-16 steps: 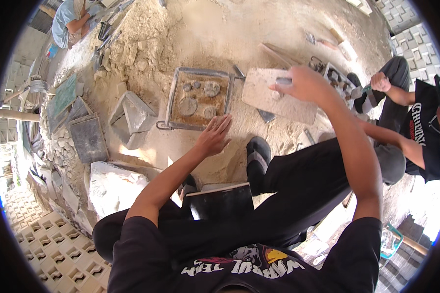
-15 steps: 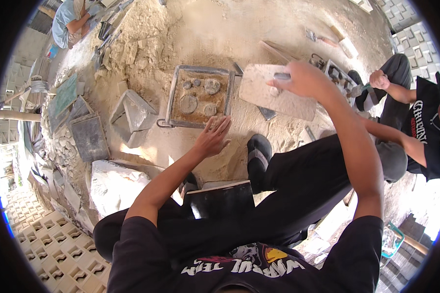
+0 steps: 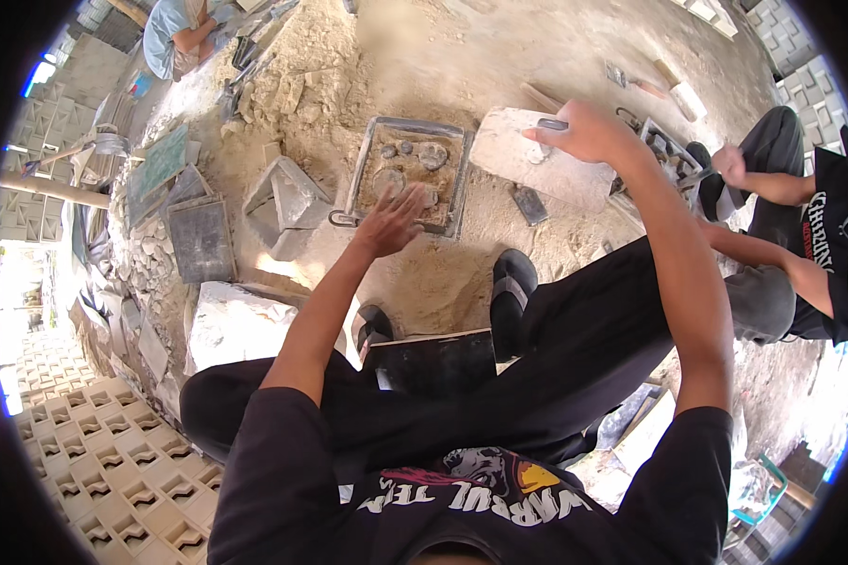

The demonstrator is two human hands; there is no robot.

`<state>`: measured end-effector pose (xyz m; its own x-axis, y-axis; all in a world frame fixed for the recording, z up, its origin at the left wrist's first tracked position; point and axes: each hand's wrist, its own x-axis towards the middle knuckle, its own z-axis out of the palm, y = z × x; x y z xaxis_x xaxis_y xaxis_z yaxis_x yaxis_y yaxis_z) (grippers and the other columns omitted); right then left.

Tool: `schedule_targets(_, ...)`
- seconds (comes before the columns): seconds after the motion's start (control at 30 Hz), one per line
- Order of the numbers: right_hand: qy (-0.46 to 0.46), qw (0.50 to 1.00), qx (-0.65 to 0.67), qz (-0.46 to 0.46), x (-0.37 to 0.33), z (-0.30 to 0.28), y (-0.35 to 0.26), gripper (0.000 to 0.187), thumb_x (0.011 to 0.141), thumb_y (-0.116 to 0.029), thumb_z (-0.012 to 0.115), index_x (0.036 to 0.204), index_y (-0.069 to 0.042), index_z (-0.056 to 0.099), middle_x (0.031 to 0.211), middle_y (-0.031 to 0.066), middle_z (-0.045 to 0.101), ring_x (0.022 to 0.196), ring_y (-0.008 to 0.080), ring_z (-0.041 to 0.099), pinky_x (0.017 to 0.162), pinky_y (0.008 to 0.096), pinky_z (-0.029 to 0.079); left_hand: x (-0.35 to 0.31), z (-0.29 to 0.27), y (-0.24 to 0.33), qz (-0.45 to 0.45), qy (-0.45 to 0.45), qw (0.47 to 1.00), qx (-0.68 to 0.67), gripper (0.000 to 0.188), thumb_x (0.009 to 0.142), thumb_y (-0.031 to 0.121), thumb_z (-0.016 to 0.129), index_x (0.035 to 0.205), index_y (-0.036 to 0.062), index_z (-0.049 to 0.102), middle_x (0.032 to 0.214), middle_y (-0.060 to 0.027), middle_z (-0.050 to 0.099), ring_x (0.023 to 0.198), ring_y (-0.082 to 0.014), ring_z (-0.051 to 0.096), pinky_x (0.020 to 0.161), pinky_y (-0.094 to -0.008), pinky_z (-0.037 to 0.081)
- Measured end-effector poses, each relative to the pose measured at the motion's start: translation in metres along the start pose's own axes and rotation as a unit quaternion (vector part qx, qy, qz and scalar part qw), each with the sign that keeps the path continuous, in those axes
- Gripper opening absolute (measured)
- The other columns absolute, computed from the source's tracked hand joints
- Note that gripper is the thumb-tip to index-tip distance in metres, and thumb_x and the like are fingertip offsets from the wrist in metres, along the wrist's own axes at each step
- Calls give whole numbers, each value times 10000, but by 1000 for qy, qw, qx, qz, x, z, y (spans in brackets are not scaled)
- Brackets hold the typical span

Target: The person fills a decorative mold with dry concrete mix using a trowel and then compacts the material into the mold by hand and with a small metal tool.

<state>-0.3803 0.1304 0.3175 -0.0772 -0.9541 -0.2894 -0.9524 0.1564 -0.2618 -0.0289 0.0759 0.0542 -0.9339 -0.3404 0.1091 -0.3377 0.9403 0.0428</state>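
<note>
I sit on sandy ground with legs bent. My left hand [image 3: 393, 218] rests with fingers spread on the near edge of a square metal mould tray [image 3: 366, 162] that holds sandy mix and round lumps. My right hand [image 3: 586, 130] reaches out over a pale flat slab [image 3: 528, 162] and is closed around a small dark tool whose end shows by the fingers. A dark trowel-like piece [image 3: 530, 204] lies on the sand just below the slab.
Another person [image 3: 782, 245] sits at the right, working at a second mould [image 3: 664, 151]. A third person [image 3: 181, 30] crouches at the top left. Empty moulds [image 3: 287, 200] and dark plates [image 3: 203, 240] lie left; patterned blocks [image 3: 113, 461] cover the lower left.
My right hand has shifted slightly along the slab. My left hand stays on the tray edge.
</note>
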Motion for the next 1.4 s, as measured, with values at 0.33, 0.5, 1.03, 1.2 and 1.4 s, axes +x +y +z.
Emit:
schedule_targets(0.33,-6,996,-56,66,4,3,32,783,831,-699,573,728,69,685,714,234,659,672,357,656,677,451,511,11,15,32,-7,19,998,-51,746,912,456,572,1506,82,317,1508,-90,407,1444,-210,301,1203,-551,123)
schedule_targets(0.5,2,996,-69,59,0,4,31,790,827,-702,574,731,74,686,723,238,664,685,356,663,681,443,514,-4,9,6,61,-2,998,27,608,899,401,601,1403,90,465,1415,-87,481,1404,-208,347,1205,-553,135)
schedule_targets(1.03,-4,998,-51,23,11,10,8,799,819,-721,583,701,64,672,673,220,643,634,346,637,643,453,493,-28,8,4,-186,116,975,-19,359,876,314,653,1150,82,646,1132,-109,605,1237,-269,478,1131,-507,260)
schedule_targets(1.2,-8,997,-76,23,15,11,12,819,827,-721,562,729,84,677,710,234,660,672,358,654,671,454,509,7,-2,21,-392,75,914,-79,271,815,371,714,819,101,746,921,-112,690,1156,-308,515,1031,-542,307)
schedule_targets(1.4,-19,997,-66,30,12,14,11,809,828,-711,562,744,84,685,725,243,665,694,368,664,704,455,521,18,-4,17,-472,-2,876,-101,321,755,399,740,777,79,749,949,-151,701,1135,-351,550,969,-596,347)
